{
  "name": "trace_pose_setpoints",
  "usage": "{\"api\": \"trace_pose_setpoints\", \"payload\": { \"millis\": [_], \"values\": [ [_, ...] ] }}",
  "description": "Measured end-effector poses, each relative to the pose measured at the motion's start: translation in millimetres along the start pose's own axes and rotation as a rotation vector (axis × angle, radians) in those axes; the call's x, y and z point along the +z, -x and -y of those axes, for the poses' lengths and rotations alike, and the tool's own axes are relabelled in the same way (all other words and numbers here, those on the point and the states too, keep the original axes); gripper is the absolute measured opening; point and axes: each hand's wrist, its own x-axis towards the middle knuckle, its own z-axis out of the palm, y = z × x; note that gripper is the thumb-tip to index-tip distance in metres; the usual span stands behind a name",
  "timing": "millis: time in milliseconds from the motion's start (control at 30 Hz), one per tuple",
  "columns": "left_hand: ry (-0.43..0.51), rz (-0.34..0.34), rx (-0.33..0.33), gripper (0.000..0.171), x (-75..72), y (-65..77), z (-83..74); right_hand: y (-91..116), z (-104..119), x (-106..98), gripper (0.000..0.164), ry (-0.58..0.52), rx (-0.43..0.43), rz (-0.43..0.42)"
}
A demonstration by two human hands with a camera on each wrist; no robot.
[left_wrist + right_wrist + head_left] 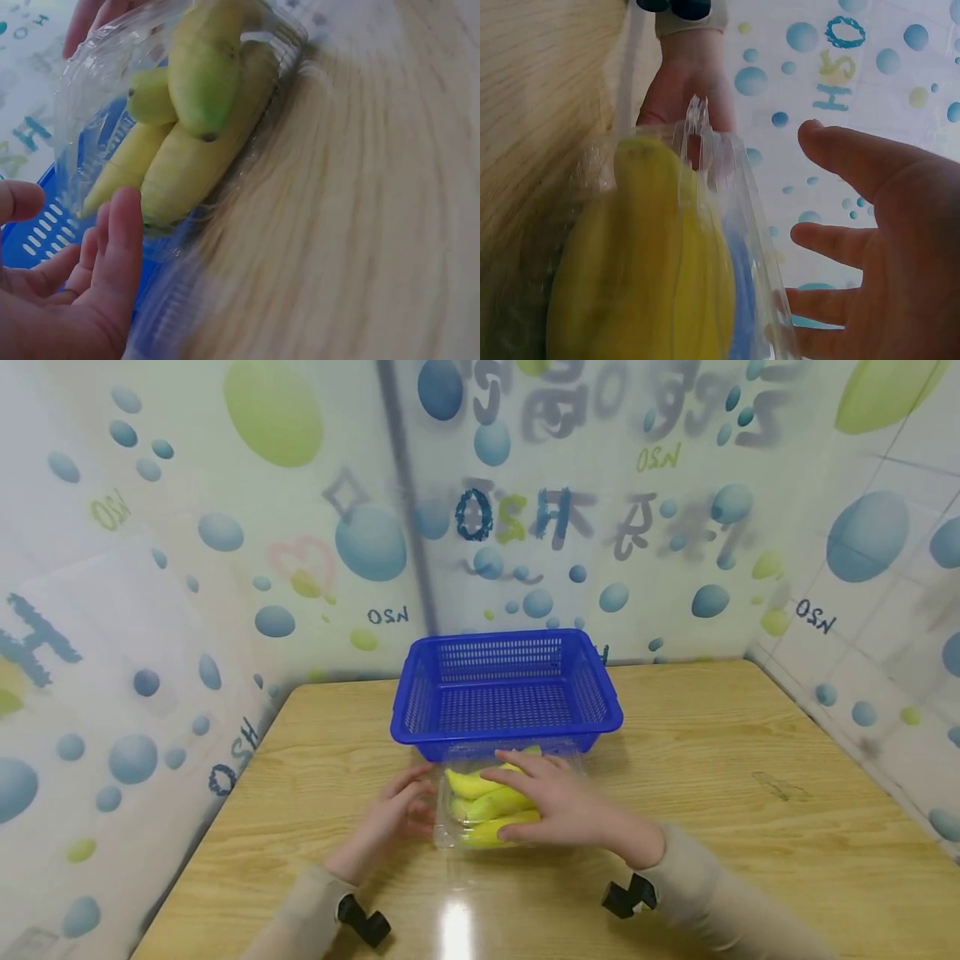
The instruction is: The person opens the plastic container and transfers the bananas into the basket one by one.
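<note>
Clear plastic clamshell box (444,837) holding yellow bananas (497,803) lies between the hands, a blue plastic basket (506,734) just beyond them. The left hand (401,815) is loosely spread beside it, the right hand (567,806) spread over its top; whether either touches it is hard to tell. A one-sided push could skid it against the basket; uneven pressing could buckle its thin walls.

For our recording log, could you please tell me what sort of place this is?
Likely a screened-off workspace: patterned sheeting surrounds three sides of a wooden table, which holds a blue basket.
</note>
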Motion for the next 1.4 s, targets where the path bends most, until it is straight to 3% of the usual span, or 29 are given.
{"api": "trace_pose_setpoints", "payload": {
  "millis": [200,667,1000,1400],
  "values": [
    [0.103,0.056,-0.037,0.054,3.6,0.0,8.2,-9.3,9.7,8.8,0.080,0.031,0.030,0.019],
    [0.156,0.183,0.059,0.045,1.3,1.1,20.2,-13.0,10.6,22.7,0.086,0.108,0.055,0.051],
    [0.156,0.200,0.081,0.050,0.6,1.8,20.8,-13.6,7.7,21.7,0.082,0.190,0.046,-0.009],
    [0.179,0.244,0.095,0.049,-2.9,0.6,22.8,-15.9,1.5,21.0,0.080,0.194,0.031,0.025]
  ]
}}
